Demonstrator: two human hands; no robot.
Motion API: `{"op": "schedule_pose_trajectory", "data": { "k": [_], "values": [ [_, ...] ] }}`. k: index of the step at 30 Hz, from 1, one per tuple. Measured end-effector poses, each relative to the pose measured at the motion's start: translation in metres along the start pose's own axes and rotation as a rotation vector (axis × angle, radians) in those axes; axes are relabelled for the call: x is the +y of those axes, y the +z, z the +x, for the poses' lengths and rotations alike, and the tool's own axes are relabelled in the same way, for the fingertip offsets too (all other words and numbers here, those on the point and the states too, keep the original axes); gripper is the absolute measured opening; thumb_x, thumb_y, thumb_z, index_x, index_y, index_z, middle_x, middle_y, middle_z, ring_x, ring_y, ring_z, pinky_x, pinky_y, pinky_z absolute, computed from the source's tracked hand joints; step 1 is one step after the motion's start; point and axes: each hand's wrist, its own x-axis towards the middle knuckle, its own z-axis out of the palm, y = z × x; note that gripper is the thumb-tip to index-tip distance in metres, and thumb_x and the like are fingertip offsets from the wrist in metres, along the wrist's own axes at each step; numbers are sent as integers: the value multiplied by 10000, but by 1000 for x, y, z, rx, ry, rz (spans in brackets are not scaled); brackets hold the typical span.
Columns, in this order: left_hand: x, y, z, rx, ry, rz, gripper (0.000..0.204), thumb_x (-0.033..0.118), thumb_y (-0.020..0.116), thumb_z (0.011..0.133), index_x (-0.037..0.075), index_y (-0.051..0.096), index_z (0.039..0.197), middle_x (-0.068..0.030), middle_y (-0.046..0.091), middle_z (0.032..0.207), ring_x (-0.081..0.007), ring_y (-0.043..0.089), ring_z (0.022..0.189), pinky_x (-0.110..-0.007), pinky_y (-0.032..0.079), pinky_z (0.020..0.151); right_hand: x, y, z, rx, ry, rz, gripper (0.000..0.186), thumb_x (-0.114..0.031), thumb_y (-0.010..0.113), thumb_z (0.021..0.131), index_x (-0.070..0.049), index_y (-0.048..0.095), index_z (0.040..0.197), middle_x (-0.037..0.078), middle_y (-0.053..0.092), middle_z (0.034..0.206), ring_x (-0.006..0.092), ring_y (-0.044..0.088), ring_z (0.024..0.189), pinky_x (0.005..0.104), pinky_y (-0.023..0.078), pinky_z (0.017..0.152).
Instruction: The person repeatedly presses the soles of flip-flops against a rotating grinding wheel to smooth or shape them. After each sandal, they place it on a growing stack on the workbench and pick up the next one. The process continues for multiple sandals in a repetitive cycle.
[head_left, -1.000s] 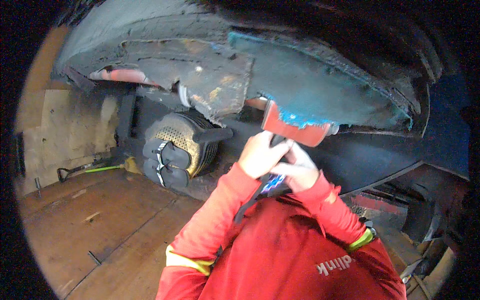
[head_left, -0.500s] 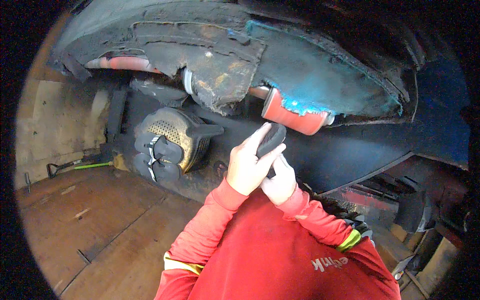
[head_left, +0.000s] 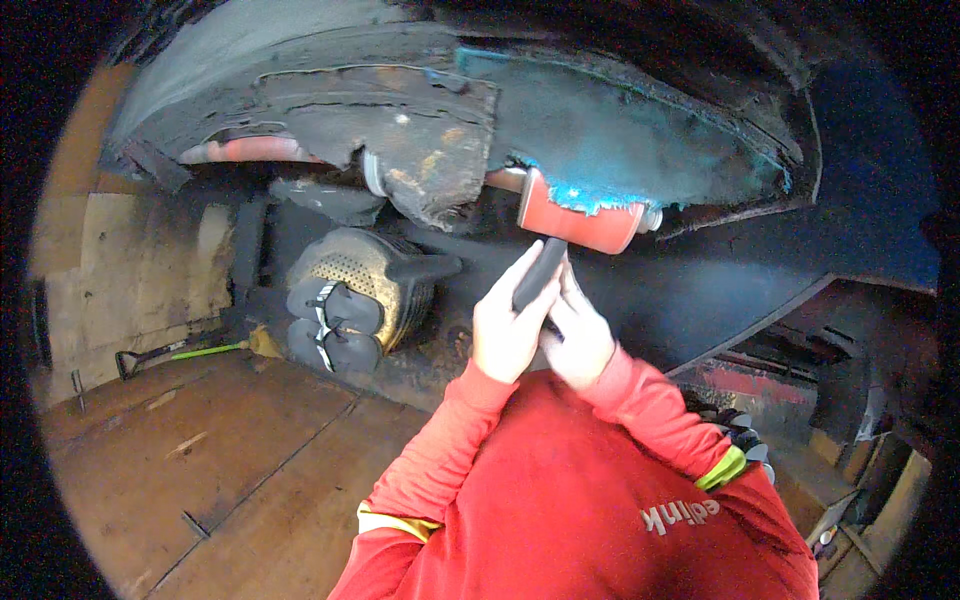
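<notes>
A dark sole-shaped piece (head_left: 541,276), seen nearly edge-on, is gripped between my two hands in the middle of the view. My left hand (head_left: 506,328) wraps its near left side, thumb on top. On the right, my right hand (head_left: 582,338) closes in beside it, fingers pointing up; its grip is partly hidden. The far end of the piece meets, or nearly meets, the lower edge of a red sanding roller (head_left: 572,222). That roller looks blurred, as if spinning.
A dusty dark hood (head_left: 620,130) with a ragged blue-edged flap hangs over the roller. Another reddish roller (head_left: 255,149) sits far left. Black sandals (head_left: 335,325) rest on a perforated stool (head_left: 395,280). A green-handled tool (head_left: 210,350) lies on the brown floor (head_left: 240,450).
Both hands have tilted the dark piece more edge-on and brought its far end up to the roller. The whole view has shifted slightly.
</notes>
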Motion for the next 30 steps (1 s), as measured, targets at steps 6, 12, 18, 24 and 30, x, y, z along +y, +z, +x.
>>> {"op": "schedule_pose_trajectory", "data": {
  "k": [6,12,18,24,30],
  "values": [
    [73,-106,-63,77,173,63,471,53,647,909,-89,594,1355,-185,638,1377,-249,611,1261,-360,440,1098,-99,-52,9,-311,57,635,1048,-245,909,737,54,323,1553,189,640,1108,352,637,1006,423,515,944],
    [143,-130,-64,315,619,-562,499,365,599,1028,-25,571,1339,-176,636,1340,-332,613,1216,-501,462,1079,-165,-84,63,278,-413,29,761,-506,863,723,-208,631,1384,296,528,1331,453,545,1194,571,448,1014],
    [189,-124,-69,160,881,-773,675,556,509,1030,10,509,1427,-165,600,1397,-334,594,1245,-510,462,1080,-211,-163,114,147,-595,-331,714,-396,800,616,-360,687,1321,279,556,1314,424,586,1090,544,470,857],
    [175,-167,-76,-26,593,-609,549,385,570,1024,-117,599,1243,-296,663,1229,-431,695,1073,-512,593,905,-266,-340,204,405,-697,-647,631,-240,738,803,-56,605,1391,227,602,1349,341,605,1200,396,424,1051],
    [88,-203,-98,250,196,-476,365,237,540,1040,-92,632,1169,-221,727,1062,-354,736,915,-438,615,812,-260,-478,397,359,-184,-299,589,-406,700,942,-114,594,1442,55,705,1163,151,601,1038,275,452,931]
  ]
}}
